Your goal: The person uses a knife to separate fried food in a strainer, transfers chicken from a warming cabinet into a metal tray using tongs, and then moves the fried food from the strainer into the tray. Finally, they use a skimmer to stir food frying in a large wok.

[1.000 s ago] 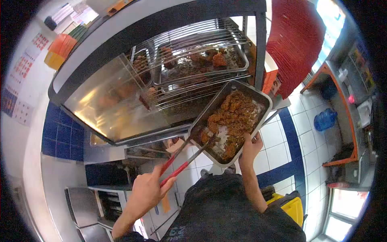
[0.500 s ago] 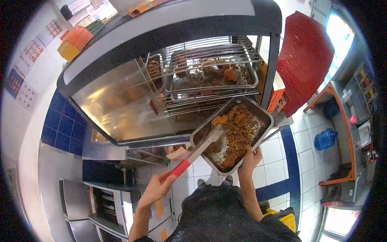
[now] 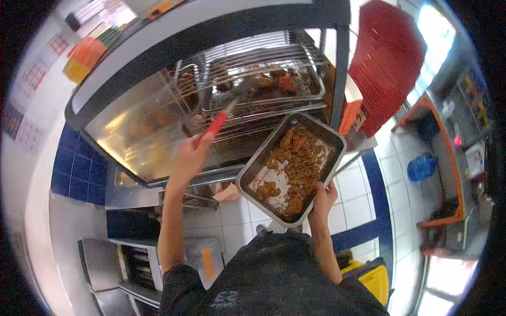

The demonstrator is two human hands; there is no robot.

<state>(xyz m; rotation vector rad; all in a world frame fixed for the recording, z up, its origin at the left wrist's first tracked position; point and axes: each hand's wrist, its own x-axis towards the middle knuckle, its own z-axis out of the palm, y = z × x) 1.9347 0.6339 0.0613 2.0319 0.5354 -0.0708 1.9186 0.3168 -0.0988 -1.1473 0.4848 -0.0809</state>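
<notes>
My right hand (image 3: 322, 203) grips the lower right rim of a metal tray (image 3: 337, 171), which is tilted and holds brown crumbs and fried pieces (image 3: 295, 168). My left hand (image 3: 191, 158), blurred by motion, is closed on red-handled tongs (image 3: 216, 124). Their metal end points into the display cabinet, in front of the wire racks; whether it holds a piece is too blurred to tell. Inside the cabinet, a large tray (image 3: 317, 96) bears fried pieces (image 3: 286, 82) and crumbs, with a smaller tray of food to its left.
The cabinet's dark frame (image 3: 341, 79) rises beside the held tray. Red stacked cartons (image 3: 387, 66) stand at the right. Below left are an open box (image 3: 226, 193) and steel units (image 3: 105, 263). A blue water bottle (image 3: 422, 168) and a yellow container (image 3: 373, 284) are on the right.
My left hand and the tongs have moved up from the held tray into the cabinet's opening. A large piece is gone from the upper left of the held tray, which now sits slightly further left.
</notes>
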